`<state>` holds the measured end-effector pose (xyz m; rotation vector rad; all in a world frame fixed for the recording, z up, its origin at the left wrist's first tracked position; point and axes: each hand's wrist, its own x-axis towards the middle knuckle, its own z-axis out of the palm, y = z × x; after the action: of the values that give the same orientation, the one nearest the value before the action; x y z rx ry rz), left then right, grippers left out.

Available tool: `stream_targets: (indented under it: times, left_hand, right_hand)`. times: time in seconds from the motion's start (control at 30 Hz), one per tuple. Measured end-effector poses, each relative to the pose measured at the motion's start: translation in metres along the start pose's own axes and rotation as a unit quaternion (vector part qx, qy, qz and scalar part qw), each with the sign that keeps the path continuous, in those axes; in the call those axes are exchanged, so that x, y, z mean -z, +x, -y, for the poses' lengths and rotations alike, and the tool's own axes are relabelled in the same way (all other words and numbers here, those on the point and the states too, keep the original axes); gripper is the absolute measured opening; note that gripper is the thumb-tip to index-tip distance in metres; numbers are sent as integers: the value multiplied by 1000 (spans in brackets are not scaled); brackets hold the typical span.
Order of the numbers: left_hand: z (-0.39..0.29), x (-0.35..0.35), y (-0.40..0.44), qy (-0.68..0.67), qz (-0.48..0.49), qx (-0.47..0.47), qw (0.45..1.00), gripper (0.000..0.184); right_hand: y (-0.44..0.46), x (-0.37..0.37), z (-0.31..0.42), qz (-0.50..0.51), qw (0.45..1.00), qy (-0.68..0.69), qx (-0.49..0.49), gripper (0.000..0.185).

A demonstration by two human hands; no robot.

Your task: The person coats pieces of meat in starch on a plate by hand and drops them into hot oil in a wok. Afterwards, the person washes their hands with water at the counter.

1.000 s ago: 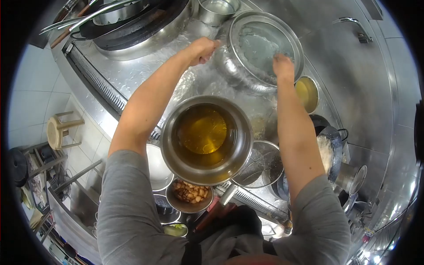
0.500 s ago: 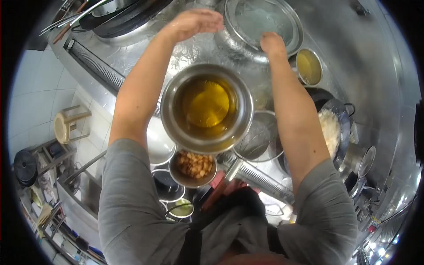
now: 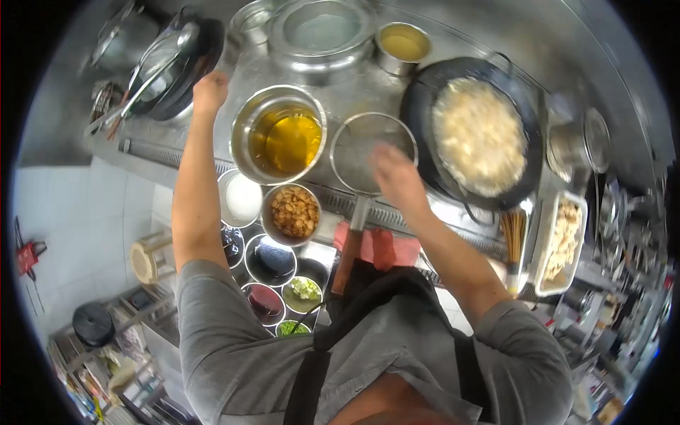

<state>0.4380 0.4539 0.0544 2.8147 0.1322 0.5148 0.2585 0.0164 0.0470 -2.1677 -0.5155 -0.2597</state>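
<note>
My left hand (image 3: 210,91) is closed beside the rim of the black wok (image 3: 205,67) at the upper left; what it holds, if anything, is hidden. My right hand (image 3: 394,173), blurred by motion, is over the right edge of the round wire strainer (image 3: 354,152). Between my arms stands a steel pot (image 3: 244,145) of yellow oil. Below it is a bowl of browned pieces (image 3: 294,212). A large wok of pale food in bubbling oil (image 3: 482,134) lies right of my right hand.
A large water pot (image 3: 322,64) and a small pot of yellow liquid (image 3: 403,44) stand at the back. Small seasoning bowls (image 3: 270,260) sit at the lower left. On the right are a bamboo brush (image 3: 513,237) and a white tray of pale pieces (image 3: 563,241).
The view has swung, bringing the wok of frying food fully into sight. My left hand has moved left from the water pot and closed; my right hand has drawn back toward me to the strainer.
</note>
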Motion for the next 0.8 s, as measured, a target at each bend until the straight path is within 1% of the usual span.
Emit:
stream_targets:
  times: [0.03,0.07,0.1,0.13,0.17,0.2,0.23,0.27,0.3,0.33,0.4,0.43,0.47,0.5,0.53,0.6,0.63,0.67,0.7,0.73,0.8]
  left_hand:
    - [-29,17,-8,1,24,21,1000,20]
    - [-53,26,-19,-29,9,1,1000,23]
    - [-82,36,-35,-65,11,-8,998,30]
    - [-98,34,-46,-76,30,-14,997,29]
    - [-143,50,-66,-73,97,1,993,27]
    - [-182,73,-93,-62,161,22,985,25]
    - [-200,66,-120,-124,128,-9,984,23]
    - [-214,51,-149,-185,94,-38,977,21]
    - [-241,48,-181,-165,82,-83,979,21]
    - [-263,44,-214,-145,74,-128,978,22]
    - [-271,16,-264,-72,188,-142,969,22]
    - [-286,7,-290,-101,235,-130,958,23]
    - [-276,-22,-311,-112,247,-150,951,29]
    - [-294,-21,-332,-69,277,-153,946,36]
    - [-299,-32,-346,6,334,-129,934,46]
    - [-274,-82,-371,39,365,-79,927,48]
    - [-274,-103,-384,37,365,-95,925,48]
    - [-270,-119,-393,-40,396,40,917,47]
    - [-273,-127,-392,-111,418,177,884,50]
    - [-280,-122,-396,-106,419,169,886,50]
    - [-291,-114,-411,-227,345,263,872,59]
  right_hand:
    - [-46,16,-7,37,999,-3,-4,12]
    - [-90,36,-14,113,993,-21,2,12]
    - [-134,59,-15,188,982,-36,2,14]
    - [-176,81,-11,226,970,-68,-51,14]
    - [-217,102,-6,266,954,-94,-101,16]
    - [-257,122,2,222,962,-62,-149,15]
    - [-289,139,2,181,965,-29,-187,14]
    - [-324,151,0,114,974,-6,-195,14]
    - [-361,159,-2,51,977,23,-207,14]
    - [-399,167,-11,41,976,29,-214,14]
    - [-477,178,-39,146,941,-71,-298,14]
    - [-509,177,-53,157,920,-105,-342,12]
    - [-530,186,-55,128,912,-114,-373,12]
    - [-541,193,-59,110,920,-83,-367,12]
    - [-551,200,-58,94,928,-51,-357,11]
    - [-556,209,-51,34,920,-73,-384,14]
    - [-557,216,-53,0,919,-88,-385,17]
    - [-562,223,-57,-9,917,-89,-389,17]
    - [-565,227,-65,3,906,-113,-407,14]
    - [-568,228,-67,13,895,-136,-424,11]
    - [-574,229,-71,-23,882,-131,-452,12]
